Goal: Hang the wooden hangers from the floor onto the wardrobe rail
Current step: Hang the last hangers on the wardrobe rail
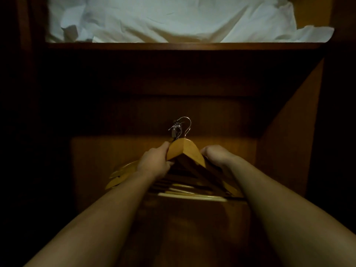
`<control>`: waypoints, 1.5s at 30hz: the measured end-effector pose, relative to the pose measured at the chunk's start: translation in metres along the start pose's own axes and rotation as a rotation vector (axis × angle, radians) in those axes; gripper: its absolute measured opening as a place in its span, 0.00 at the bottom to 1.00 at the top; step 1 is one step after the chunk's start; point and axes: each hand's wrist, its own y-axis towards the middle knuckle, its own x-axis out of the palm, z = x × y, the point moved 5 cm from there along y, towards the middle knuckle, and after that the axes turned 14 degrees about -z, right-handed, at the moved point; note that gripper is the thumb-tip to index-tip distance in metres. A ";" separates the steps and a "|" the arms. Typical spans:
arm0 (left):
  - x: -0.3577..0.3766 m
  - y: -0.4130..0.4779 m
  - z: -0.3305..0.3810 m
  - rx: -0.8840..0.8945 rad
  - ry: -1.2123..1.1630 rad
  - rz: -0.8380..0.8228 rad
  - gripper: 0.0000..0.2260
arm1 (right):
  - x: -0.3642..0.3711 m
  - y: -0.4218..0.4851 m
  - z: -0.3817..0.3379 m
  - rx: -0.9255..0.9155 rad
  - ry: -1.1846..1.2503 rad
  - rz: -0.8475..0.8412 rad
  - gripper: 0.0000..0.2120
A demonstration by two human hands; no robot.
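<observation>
A stack of several wooden hangers (185, 151) with silver metal hooks (181, 126) is held up inside a dark wooden wardrobe. My left hand (154, 162) grips the left shoulder of the stack and my right hand (217, 154) grips the right shoulder. The hooks point away from me, toward the wardrobe's back panel. The hangers' lower bars (190, 195) show pale between my forearms. The wardrobe rail cannot be made out in the darkness.
A wooden shelf (183, 46) runs across above, with crumpled white bedding (173, 18) on it. The wardrobe's right side wall (289, 135) slopes down close to my right arm. The left side is in deep shadow.
</observation>
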 end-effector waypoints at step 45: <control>0.044 0.014 -0.067 -0.306 0.145 -0.055 0.21 | 0.032 0.043 0.039 0.062 -0.376 0.202 0.25</control>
